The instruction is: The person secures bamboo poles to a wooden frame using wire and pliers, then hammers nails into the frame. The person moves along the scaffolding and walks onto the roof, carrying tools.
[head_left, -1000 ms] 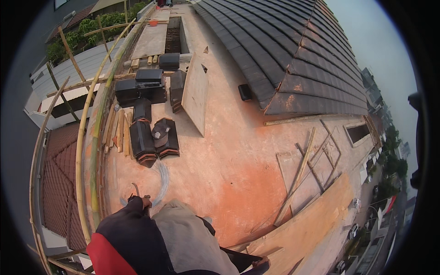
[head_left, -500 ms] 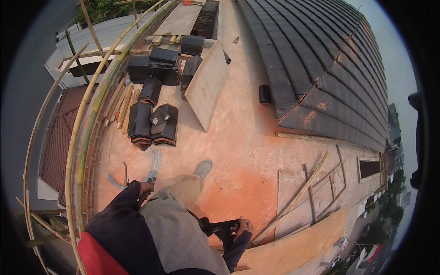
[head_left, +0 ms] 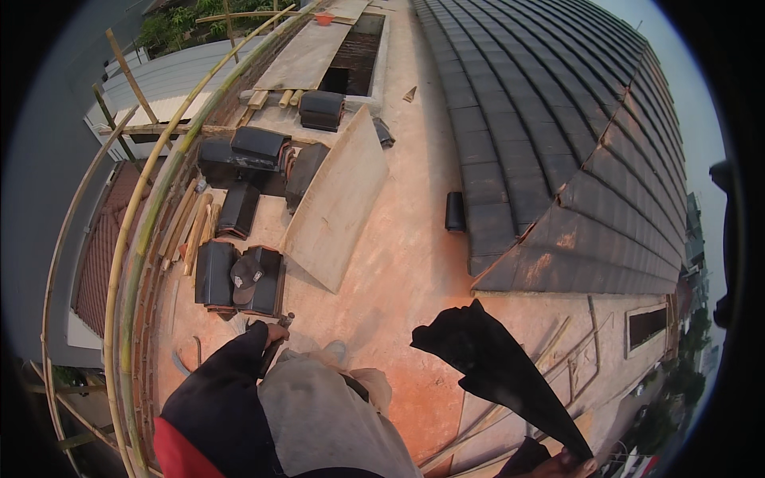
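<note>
My left hand (head_left: 275,333) is closed around a dark hand tool (head_left: 273,356) with a metal end, held upright beside my left hip. Its exact kind I cannot make out. Out at the lower right, my right hand (head_left: 567,465) grips one end of a black cloth (head_left: 510,368). The cloth stretches up and to the left in the air, with a ragged free end over the orange-dusted floor. Nearest to my left hand is a stack of black roof tiles (head_left: 264,288), on which a dark cap (head_left: 245,279) lies.
More dark tiles (head_left: 261,146) stand in piles along the left, beside wooden offcuts (head_left: 194,223) and a leaning board (head_left: 339,203). Bamboo rails (head_left: 137,279) edge the left side. A tiled roof (head_left: 542,119) slopes on the right. Poles (head_left: 550,342) and floor openings (head_left: 647,325) lie there too.
My right hand has moved right and down, and the black cloth has swung out from beside my body. My left hand still holds the tool. The view has shifted, and I have stepped forward.
</note>
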`<act>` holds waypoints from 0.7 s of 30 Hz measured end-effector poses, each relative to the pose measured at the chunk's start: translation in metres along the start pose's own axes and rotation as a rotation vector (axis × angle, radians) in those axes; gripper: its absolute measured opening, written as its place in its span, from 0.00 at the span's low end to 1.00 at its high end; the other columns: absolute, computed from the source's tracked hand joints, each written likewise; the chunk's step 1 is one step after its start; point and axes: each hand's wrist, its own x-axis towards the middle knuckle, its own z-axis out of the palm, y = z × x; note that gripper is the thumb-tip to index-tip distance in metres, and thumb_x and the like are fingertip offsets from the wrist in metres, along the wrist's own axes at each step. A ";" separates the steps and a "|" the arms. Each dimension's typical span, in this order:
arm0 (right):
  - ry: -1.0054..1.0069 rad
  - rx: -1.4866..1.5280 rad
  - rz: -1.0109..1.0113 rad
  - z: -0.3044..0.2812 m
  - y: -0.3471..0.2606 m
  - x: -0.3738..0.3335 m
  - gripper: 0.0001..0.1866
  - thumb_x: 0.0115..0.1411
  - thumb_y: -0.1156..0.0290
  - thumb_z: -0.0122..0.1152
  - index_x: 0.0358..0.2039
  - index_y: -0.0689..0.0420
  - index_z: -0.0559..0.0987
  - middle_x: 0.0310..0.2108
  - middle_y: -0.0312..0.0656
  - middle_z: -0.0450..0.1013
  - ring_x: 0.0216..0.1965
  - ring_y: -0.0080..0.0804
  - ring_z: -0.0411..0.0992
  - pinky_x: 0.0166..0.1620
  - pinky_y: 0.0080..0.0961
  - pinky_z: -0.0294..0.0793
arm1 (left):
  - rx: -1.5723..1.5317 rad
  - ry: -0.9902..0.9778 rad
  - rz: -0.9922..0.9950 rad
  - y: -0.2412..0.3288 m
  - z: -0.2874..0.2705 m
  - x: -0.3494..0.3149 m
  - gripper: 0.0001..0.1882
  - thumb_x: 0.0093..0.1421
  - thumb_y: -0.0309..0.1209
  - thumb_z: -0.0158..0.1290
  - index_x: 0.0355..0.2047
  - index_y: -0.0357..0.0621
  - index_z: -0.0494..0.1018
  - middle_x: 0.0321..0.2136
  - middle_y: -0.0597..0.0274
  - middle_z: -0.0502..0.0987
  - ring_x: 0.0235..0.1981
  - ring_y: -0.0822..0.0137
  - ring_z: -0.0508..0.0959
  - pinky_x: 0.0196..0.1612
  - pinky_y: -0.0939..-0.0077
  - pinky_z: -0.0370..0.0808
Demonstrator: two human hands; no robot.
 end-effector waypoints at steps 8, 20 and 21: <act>0.175 1.351 0.918 0.248 0.024 0.034 0.24 0.63 0.55 0.57 0.48 0.64 0.73 0.40 0.50 0.78 0.41 0.43 0.77 0.49 0.37 0.77 | 0.084 0.057 0.096 0.191 0.065 0.032 0.09 0.47 0.30 0.60 0.21 0.40 0.73 0.21 0.59 0.73 0.22 0.66 0.69 0.27 0.66 0.65; -1.336 1.237 1.696 0.718 -0.063 0.012 0.17 0.66 0.55 0.54 0.38 0.58 0.78 0.37 0.42 0.78 0.39 0.38 0.77 0.48 0.36 0.77 | -0.325 0.085 -0.145 0.295 0.095 0.058 0.07 0.48 0.31 0.60 0.21 0.42 0.74 0.20 0.57 0.74 0.21 0.63 0.71 0.27 0.65 0.69; -1.431 1.244 1.665 0.743 -0.076 0.015 0.16 0.65 0.56 0.54 0.38 0.58 0.78 0.36 0.42 0.78 0.37 0.38 0.77 0.47 0.35 0.77 | -0.358 0.106 -0.181 0.300 0.099 0.068 0.08 0.48 0.32 0.60 0.22 0.42 0.75 0.21 0.57 0.74 0.21 0.63 0.72 0.27 0.65 0.69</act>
